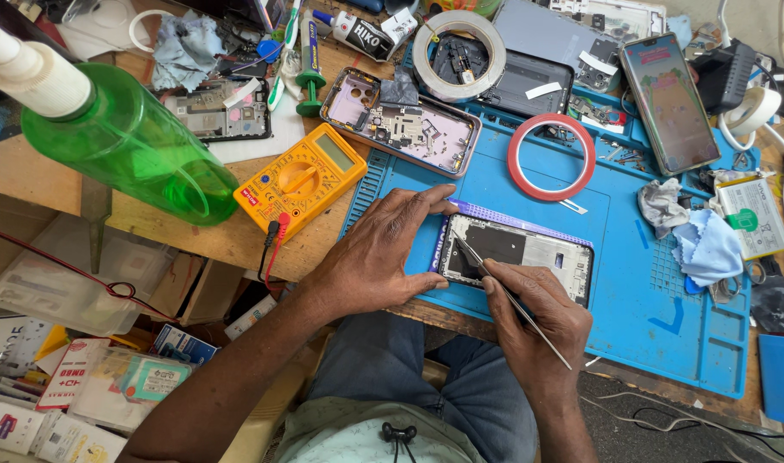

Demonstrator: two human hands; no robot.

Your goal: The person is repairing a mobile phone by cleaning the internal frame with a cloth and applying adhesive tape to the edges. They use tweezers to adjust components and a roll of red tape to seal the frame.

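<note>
An opened phone frame (516, 255) is laid flat on the blue work mat (666, 326), close to the mat's near-left corner, its long axis running along the mat's near edge. It is steadied at its left end by the left hand (383, 257), whose spread fingers are pressed on the frame's corner and on the mat. Thin metal tweezers (495, 279) are pinched in the right hand (533, 321), which is set at the frame's near edge. The tips are pointed up-left into the frame's left part, beside the left hand's fingertips.
</note>
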